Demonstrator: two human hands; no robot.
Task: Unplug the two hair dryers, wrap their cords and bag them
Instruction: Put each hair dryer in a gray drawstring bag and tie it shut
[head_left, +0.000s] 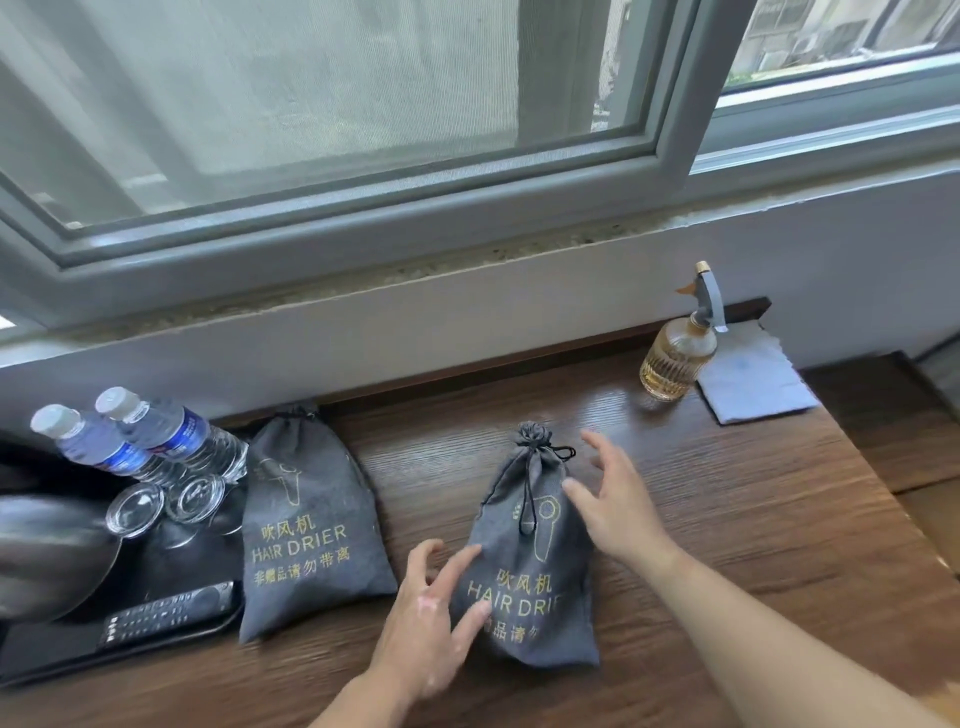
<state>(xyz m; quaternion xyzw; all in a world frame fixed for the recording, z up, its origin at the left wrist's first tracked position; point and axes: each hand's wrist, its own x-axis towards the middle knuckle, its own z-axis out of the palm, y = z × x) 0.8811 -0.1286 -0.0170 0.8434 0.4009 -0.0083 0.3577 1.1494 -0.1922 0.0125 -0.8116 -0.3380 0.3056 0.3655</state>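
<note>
Two grey drawstring bags marked HAIR DRIER lie flat on the wooden worktop (727, 519), both cinched shut at the top. Left bag (306, 525) sits just beside the black tray (47, 654). Right bag (524, 561) is mid-worktop, its black cord trailing down the front. Dryers themselves not visible.

Left hand (431, 618): fingers spread, open, fingertips over the right bag's lower left edge, gripping nothing. Right hand (618, 504): open, fingers splayed at the bag's upper right side; contact can't be told, no grip.

Tray holds two water bottles (150, 441), two upturned glasses (166, 501), a remote (166, 613). Spray bottle (680, 348) and folded cloth (753, 379) are far right near the wall.
</note>
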